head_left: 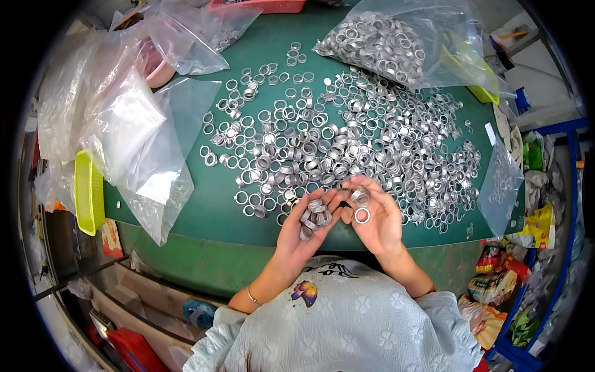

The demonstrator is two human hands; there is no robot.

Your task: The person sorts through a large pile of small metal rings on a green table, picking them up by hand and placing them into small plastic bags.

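Note:
Several small silver metal rings (317, 217) lie heaped in the cupped palm and fingers of my left hand (291, 239). My right hand (383, 226), palm up beside it, has a few more: a short stack of rings (360, 197) at the fingers and a single ring (362, 215) lower on the palm. The fingertips of both hands come close together over the front part of the green table (260, 232). Beyond them spreads a large loose pile of the same rings (347, 146), some tipped on edge and some flat.
A clear bag full of rings (378, 46) lies at the back right, by a yellow-green basket (483, 93). Empty-looking plastic bags (133, 118) cover the left side, next to a yellow basket (89, 192). A flat clear bag (499, 186) hangs over the right edge. A blue rack (573, 161) stands right.

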